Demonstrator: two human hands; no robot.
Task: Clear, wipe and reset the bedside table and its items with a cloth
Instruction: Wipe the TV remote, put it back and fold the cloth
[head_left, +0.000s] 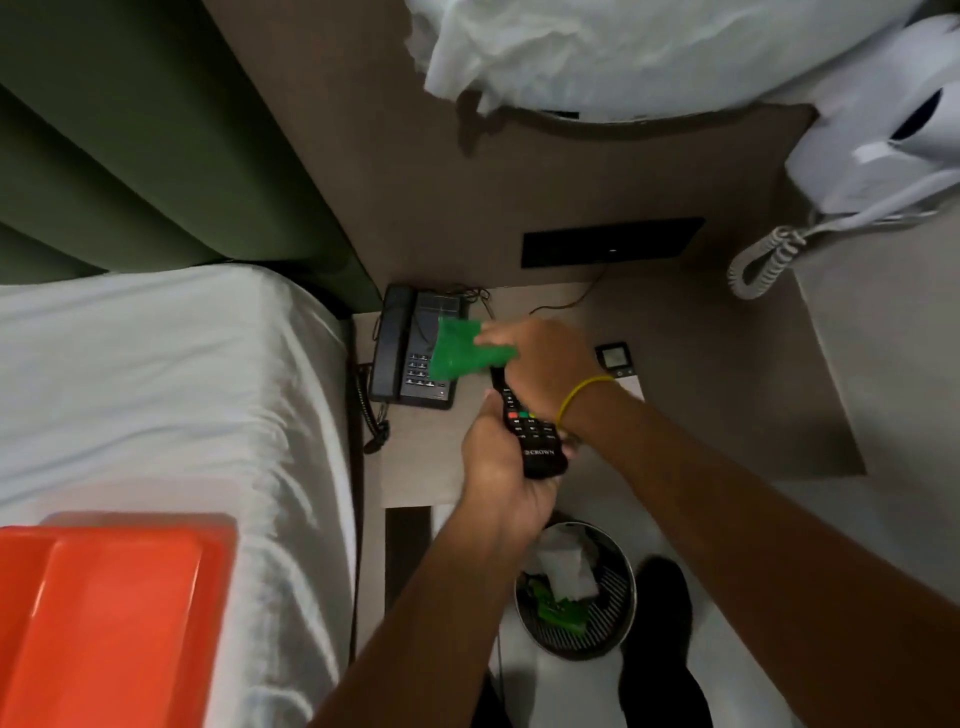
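1. Head view: my left hand (498, 467) grips the slim black plastic remote (530, 431) by its lower end, above the bedside table (415, 467).
2. My right hand (545, 364) pinches a crumpled green cloth (462, 351) at the remote's top.
3. Glossy black phone (410, 358) sits on the table's left.

a green cloth (462, 349) lies over the black telephone (410, 348). the black remote control (530, 431) bears red, green and yellow buttons and white lettering. near left, an orange tray (111, 618) on the white bed sheet (156, 374); a yellow wristband (579, 396).
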